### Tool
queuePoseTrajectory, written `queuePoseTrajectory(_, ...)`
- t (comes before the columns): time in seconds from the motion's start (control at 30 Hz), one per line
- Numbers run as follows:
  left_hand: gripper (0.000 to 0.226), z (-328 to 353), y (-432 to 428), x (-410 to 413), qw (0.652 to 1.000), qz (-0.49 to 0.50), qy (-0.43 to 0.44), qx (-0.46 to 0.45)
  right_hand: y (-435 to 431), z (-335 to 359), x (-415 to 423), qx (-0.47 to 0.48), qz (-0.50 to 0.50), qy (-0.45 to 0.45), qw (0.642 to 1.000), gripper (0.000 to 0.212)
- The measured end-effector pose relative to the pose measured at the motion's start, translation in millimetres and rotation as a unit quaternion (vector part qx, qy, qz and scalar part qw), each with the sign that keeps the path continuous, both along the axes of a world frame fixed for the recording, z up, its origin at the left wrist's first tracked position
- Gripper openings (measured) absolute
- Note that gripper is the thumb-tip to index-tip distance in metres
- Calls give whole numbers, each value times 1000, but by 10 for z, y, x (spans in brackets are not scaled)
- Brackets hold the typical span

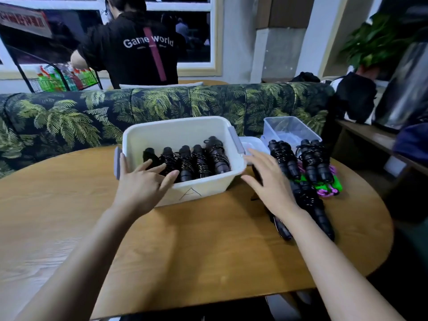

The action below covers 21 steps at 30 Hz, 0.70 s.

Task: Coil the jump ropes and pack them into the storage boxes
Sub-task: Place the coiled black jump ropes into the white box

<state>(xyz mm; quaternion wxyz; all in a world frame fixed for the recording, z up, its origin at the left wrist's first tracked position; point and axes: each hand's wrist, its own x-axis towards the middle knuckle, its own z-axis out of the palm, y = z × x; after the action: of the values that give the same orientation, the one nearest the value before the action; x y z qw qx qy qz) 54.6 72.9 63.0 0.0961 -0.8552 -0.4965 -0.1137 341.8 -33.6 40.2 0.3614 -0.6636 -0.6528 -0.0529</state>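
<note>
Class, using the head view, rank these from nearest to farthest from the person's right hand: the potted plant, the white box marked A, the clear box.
1. white box: close beside the right hand, on its left.
2. clear box: further back, behind the hand.
3. potted plant: far back, upper right.

A game shop or lounge is suggested: a "Game World" shirt (143, 49) is seen at upper left beside a wire rack of packaged goods (62, 78), and a palm-print sofa (162, 105) is set behind the round wooden bench (208, 239).
</note>
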Motion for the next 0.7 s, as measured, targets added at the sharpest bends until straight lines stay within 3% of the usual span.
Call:
queuePoseTrajectory(0.1, 92, -54, -70, 6, 1000, -1, -1, 24, -365, -160, 69, -97, -240, -79, 963, 56)
queuePoseTrajectory(0.17, 90, -95, -83, 8, 999, -8, -5, 40, -504, -269, 26, -224, -307, -136, 915, 74)
queuePoseTrajectory(0.27, 88, -137, -84, -2, 999, -13, -17, 48, -532, -374, -47, -266, -314, -173, 895, 93)
queuePoseTrajectory(0.37, 89, -118, -90, 32, 999, -7, -21, 49, -500, -377, -57, -258, -309, -195, 894, 96)
queuePoseTrajectory(0.53, 90, -95, -59, 74, 998, -12, -38, 47, -405, -278, -20, -317, -286, -180, 886, 79)
queuePoseTrajectory(0.7, 93, -83, -49, 109, 998, -23, -42, 49, -503, -331, -43, -234, -268, -92, 930, 67)
